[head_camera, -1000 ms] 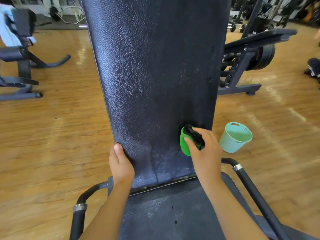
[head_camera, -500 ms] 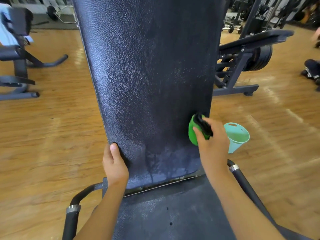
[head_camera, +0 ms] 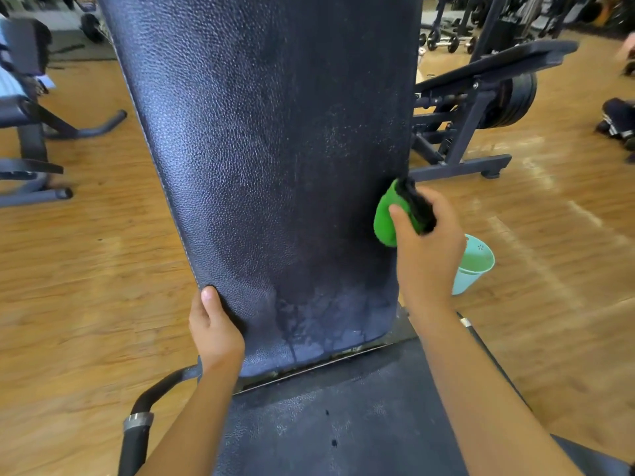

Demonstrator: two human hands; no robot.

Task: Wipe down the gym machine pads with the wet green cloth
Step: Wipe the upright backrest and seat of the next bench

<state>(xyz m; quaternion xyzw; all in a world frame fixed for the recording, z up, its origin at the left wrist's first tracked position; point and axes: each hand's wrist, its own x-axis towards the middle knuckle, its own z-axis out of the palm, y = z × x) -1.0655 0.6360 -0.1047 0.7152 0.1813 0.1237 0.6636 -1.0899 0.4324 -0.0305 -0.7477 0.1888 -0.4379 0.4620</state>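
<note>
A tall black textured back pad [head_camera: 268, 139] rises in front of me, with wet streaks near its bottom. Below it lies the black seat pad [head_camera: 330, 420]. My right hand [head_camera: 427, 255] grips a bunched green cloth [head_camera: 386, 218] with a black part and presses it against the back pad's right edge. My left hand [head_camera: 214, 333] holds the pad's lower left edge, thumb on the front face.
A pale teal bucket [head_camera: 476, 266] stands on the wooden floor right of the bench, partly behind my right hand. Black handles [head_camera: 137, 431] flank the seat. Another bench [head_camera: 481, 108] with weight plates stands at the right, more equipment [head_camera: 24, 125] at the left.
My right hand has slid the green cloth upward along the pad's right edge. My left hand has kept its hold on the lower left edge.
</note>
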